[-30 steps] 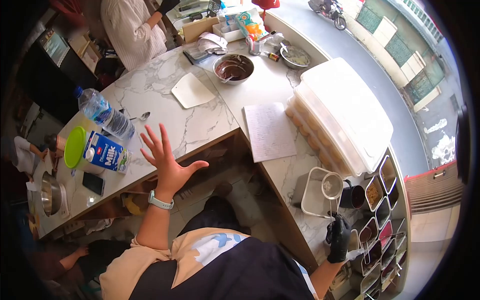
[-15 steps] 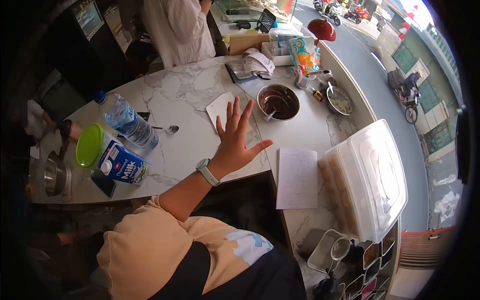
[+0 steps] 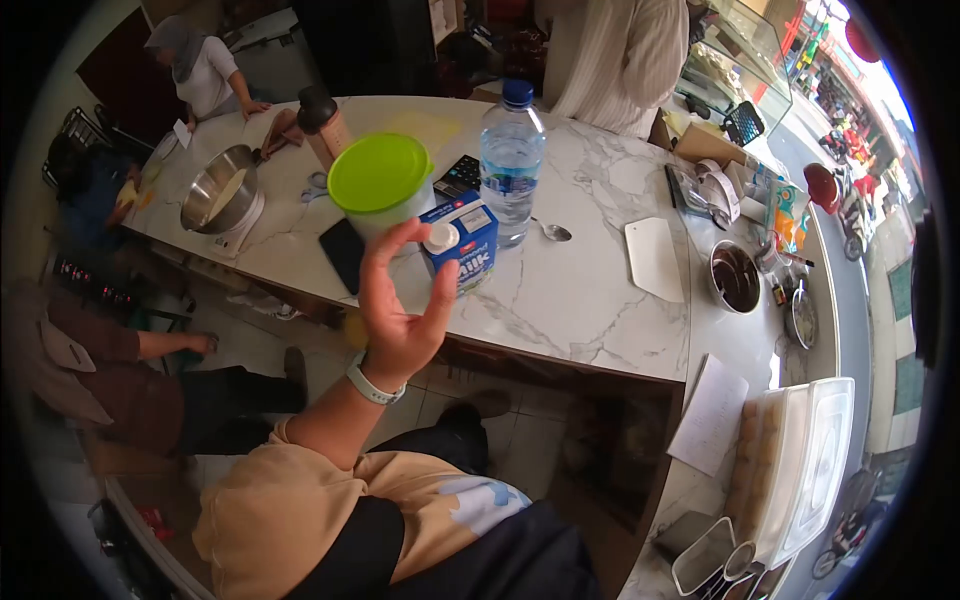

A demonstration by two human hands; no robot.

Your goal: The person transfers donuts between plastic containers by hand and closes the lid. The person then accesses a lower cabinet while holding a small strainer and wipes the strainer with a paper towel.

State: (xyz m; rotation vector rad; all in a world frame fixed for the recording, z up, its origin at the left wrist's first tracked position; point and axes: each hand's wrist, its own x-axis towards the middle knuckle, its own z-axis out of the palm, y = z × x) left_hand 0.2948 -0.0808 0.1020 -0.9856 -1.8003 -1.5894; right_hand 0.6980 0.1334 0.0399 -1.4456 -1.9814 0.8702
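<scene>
My left hand (image 3: 400,325), with a pale watch on its wrist, is raised at the table's near edge. Its thumb and fingers are apart in a C shape, and nothing is between them. In view, the thumb overlaps the blue milk carton (image 3: 478,240) with a white cap; I cannot tell if they touch. Behind the fingers stands a tub with a green lid (image 3: 380,172). An upright water bottle (image 3: 512,165) is just right of the carton. A dark phone-like slab (image 3: 342,255) lies left of the tub. My right hand is out of view.
A spoon (image 3: 553,231), a white board (image 3: 655,260) and a bowl of dark mixture (image 3: 735,278) are to the right. Near the right edge are a notebook (image 3: 708,415) and a lidded plastic box (image 3: 800,470). Left is a steel bowl (image 3: 222,190). Other people stand around.
The view has swung left. My left hand has gone from spread over the table near the white board to a curved shape by the milk carton.
</scene>
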